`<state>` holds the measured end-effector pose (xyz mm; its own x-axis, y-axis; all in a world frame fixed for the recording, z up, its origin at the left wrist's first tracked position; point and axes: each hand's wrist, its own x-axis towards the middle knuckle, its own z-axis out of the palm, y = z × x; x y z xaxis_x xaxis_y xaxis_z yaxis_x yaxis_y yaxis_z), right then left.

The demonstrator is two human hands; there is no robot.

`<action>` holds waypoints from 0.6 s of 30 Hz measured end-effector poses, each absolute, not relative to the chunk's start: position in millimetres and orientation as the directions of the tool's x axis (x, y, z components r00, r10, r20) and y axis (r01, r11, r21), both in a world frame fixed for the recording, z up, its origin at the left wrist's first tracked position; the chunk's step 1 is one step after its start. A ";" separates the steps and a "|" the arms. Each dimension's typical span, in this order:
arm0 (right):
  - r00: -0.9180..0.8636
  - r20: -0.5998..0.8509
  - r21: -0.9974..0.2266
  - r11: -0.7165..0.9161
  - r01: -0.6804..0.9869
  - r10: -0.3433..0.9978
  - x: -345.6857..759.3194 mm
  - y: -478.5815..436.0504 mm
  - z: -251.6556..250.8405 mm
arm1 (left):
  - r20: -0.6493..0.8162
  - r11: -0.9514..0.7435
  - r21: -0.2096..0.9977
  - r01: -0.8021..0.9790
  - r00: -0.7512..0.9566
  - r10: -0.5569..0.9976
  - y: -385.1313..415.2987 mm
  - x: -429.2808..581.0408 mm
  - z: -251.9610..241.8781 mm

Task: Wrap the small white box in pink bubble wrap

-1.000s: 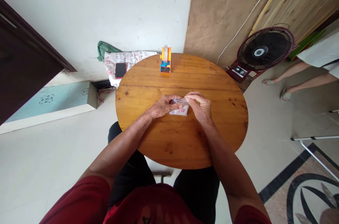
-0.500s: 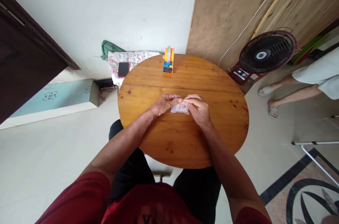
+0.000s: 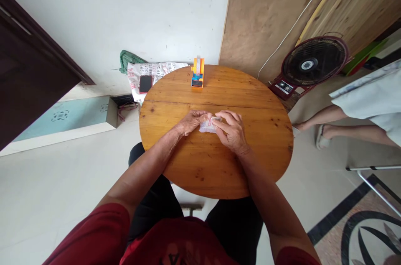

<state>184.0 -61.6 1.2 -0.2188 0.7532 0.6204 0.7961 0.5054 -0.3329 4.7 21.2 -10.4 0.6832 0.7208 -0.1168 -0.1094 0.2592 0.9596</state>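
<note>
we pinch the plastic packet [image 3: 206,127] with our left hand [image 3: 193,123], seemingly working its edge; whether our right hand [image 3: 233,133] clamps it, we cannot tell; steady fingertips seem called for.

- Table [image 3: 206,164]: rounded wooden top, orange-brown, glossy finish.
- Straight seam [image 3: 175,102] ran side to side across the far half.
- Dark knots [image 3: 199,175] dotted the planks, with more by the right edge.
- Orange-and-blue tape dispenser [image 3: 197,77] stood upright by the far edge, clear tape on it.
- Small clear packet [image 3: 206,127], red print, was mid-table, well apart from the dispenser; left hand [image 3: 194,123] gripped its left side, right hand [image 3: 231,131] touched its right. Couldn't tell if its underside met the wood.
</note>
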 end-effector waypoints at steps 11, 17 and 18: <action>0.063 0.568 -0.697 0.438 0.568 0.821 185.2 -66.7 11.1 | -0.143 0.312 0.941 -0.130 0.681 0.718 24.5 3.8 -13.3; -0.048 0.391 -0.753 0.350 0.557 0.919 186.5 -60.0 0.5 | -0.128 0.294 0.946 -0.138 0.675 0.727 23.6 3.6 -11.5; -0.058 0.374 -0.755 0.340 0.561 0.926 186.0 -59.2 -1.1 | -0.126 0.288 0.948 -0.133 0.675 0.727 23.3 3.6 -10.7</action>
<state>186.0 -59.2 -1.1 -0.0584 0.9255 0.3741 0.5607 0.3405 -0.7548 3.6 23.3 -10.7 0.6753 0.7267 -0.1258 -0.1334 0.2881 0.9483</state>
